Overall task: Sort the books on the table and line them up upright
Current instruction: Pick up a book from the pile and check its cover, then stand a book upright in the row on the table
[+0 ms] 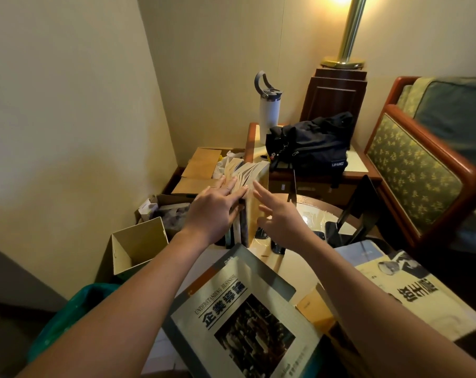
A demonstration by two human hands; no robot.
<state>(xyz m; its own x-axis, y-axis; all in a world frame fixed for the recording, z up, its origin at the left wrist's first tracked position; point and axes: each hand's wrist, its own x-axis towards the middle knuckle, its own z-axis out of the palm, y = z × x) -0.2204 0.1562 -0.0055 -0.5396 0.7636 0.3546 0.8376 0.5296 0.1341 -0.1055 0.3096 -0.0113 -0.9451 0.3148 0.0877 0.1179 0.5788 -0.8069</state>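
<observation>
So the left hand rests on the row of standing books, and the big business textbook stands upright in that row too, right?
Not quite. The left hand does rest on the row of standing books, but the big business textbook lies flat on the table, cover up, nearer the person. The head view shows it.

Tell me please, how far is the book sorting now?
Done: several books stand in an upright row. In hand: the left hand rests flat on it, the right hand open beside it. Left: the Understanding Business book, the portrait book and a tan book lie flat.
</observation>
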